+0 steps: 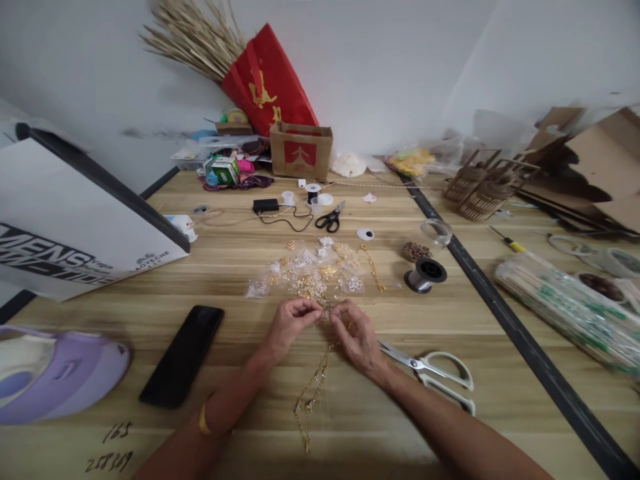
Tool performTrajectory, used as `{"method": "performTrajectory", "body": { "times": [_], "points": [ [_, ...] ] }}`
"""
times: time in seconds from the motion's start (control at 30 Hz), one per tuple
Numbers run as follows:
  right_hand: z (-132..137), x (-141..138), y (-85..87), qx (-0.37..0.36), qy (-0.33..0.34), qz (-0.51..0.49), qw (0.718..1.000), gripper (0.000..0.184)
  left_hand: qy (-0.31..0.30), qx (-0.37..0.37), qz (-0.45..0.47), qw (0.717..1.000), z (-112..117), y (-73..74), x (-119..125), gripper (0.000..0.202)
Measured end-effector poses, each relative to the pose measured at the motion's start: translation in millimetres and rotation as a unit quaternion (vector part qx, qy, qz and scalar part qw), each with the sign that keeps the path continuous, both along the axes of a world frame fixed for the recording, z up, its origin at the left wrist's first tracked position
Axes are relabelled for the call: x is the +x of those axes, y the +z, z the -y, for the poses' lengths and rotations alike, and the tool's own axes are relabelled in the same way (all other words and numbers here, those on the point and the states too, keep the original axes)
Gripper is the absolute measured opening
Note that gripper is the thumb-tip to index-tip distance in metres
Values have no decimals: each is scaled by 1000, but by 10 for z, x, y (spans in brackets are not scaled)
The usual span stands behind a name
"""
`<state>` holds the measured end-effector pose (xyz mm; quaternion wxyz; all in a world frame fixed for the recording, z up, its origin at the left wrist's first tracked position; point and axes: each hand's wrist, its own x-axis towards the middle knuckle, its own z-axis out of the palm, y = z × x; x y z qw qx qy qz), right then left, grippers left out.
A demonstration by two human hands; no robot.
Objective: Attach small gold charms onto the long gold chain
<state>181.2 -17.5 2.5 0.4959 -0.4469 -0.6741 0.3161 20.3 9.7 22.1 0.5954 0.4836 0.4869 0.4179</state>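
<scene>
My left hand (293, 323) is closed in a pinch, thumb and forefinger together. What sits between those fingertips is too small to make out. Close beside it, my right hand (359, 333) is also closed, with a thin gold chain (320, 383) running from under its fingers down onto the wooden table. Small charms hang along this chain. Just beyond both hands lies a heap of gold and silvery jewelry findings (315, 273) in small clear bags. A second short gold chain (371, 268) lies to the right of the heap.
White-handled scissors (425, 370) lie beside my right forearm, a black phone (183, 357) by my left. Farther off are a wire spool (425, 275), black scissors (331, 219), a bead jar (419, 250) and a paper box (301, 150). Wrapped sticks (565, 307) lie right; a purple visor (80, 377) left.
</scene>
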Motion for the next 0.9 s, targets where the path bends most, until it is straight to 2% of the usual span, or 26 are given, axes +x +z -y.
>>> {"method": "performTrajectory", "body": {
  "times": [0.23,0.4,0.9],
  "points": [
    [-7,-1,-5,8,3,-3,1000,12,2,-40,71,997,26,-134,-21,12],
    [-7,5,-1,5,7,0,1000,12,6,-69,109,992,24,-169,-39,14],
    [-18,21,25,15,10,16,1000,12,-10,-78,106,991,21,-182,-39,13]
  ]
}}
